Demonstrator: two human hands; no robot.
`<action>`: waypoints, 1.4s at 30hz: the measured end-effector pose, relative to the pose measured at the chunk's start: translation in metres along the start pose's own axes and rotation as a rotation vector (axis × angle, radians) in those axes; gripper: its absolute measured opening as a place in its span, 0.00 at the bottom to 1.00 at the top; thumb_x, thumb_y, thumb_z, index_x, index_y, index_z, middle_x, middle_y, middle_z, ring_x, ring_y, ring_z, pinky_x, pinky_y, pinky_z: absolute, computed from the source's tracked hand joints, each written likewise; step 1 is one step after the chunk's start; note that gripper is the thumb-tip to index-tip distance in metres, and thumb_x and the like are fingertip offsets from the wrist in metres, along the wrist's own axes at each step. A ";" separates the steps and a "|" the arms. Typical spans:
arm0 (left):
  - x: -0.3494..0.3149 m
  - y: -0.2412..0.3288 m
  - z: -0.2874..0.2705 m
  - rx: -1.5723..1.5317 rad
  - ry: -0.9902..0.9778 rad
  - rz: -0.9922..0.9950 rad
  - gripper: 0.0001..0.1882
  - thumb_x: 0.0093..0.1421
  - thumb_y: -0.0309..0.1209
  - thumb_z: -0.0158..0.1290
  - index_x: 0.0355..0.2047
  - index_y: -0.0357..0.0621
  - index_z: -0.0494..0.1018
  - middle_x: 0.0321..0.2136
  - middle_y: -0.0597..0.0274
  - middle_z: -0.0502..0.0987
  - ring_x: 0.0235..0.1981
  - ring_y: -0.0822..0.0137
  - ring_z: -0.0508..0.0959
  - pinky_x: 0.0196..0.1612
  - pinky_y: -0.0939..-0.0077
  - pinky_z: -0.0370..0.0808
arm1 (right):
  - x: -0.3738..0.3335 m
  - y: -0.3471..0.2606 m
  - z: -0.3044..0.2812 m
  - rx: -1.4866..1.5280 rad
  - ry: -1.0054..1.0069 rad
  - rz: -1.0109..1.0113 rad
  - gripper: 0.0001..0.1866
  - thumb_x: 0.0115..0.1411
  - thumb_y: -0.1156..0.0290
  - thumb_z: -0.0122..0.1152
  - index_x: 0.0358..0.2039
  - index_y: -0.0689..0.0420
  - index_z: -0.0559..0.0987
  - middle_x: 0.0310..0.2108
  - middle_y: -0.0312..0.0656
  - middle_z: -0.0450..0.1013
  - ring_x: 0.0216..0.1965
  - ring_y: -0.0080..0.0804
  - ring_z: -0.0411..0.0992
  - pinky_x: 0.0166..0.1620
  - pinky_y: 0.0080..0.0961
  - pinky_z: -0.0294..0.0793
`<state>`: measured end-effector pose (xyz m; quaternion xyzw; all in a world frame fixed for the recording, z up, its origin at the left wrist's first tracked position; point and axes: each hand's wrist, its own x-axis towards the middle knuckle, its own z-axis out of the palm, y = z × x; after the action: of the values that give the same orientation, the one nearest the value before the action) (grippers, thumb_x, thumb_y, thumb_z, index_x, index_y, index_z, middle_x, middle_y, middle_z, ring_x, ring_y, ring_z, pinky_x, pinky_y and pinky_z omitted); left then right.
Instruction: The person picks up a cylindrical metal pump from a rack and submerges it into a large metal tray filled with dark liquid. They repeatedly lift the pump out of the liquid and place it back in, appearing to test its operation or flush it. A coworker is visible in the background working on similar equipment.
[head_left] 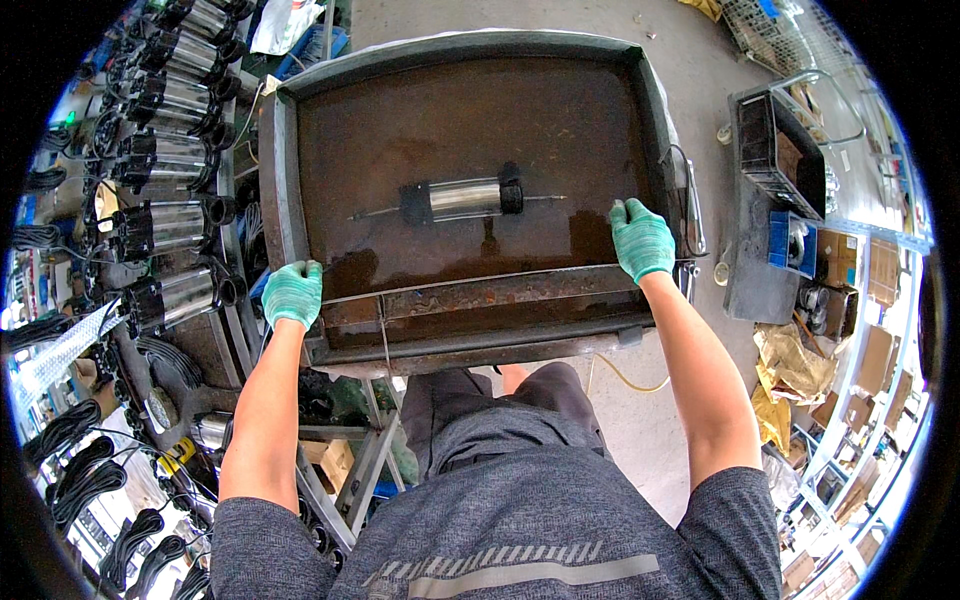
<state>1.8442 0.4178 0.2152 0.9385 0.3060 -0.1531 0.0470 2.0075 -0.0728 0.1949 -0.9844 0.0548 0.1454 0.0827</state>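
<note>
A dark metal tank (285,190) with a brown inside and what looks like shallow liquid stands in front of me. Within it lies a motor-like cylinder (465,198), silver in the middle with black ends and a thin rod at either side. My left hand (293,293), in a green knit glove, is closed over the tank's left rim. On the opposite side, my right hand (642,240), gloved alike, is curled by the right wall; what its fingers hold is hidden. A flat metal bar (480,295) crosses the tank's near part between the hands. Neither hand touches the cylinder.
Several similar silver-and-black cylinders (165,228) line a rack at left, with coiled black cables (85,480) nearby. A cart carrying a black crate (780,150) and a blue bin (792,243) stands at right. A yellowish hose (635,385) lies on the floor below the tank.
</note>
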 end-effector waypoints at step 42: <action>0.004 0.006 0.015 -0.183 0.403 0.448 0.13 0.59 0.29 0.56 0.45 0.45 0.77 0.42 0.49 0.79 0.45 0.45 0.78 0.50 0.51 0.73 | -0.003 -0.004 -0.007 0.026 0.018 -0.014 0.23 0.71 0.47 0.44 0.40 0.51 0.80 0.37 0.57 0.80 0.42 0.63 0.77 0.45 0.56 0.77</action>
<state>1.8464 0.4123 0.1998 0.9858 0.1073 0.0783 0.1024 2.0069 -0.0698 0.2035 -0.9849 0.0504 0.1351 0.0962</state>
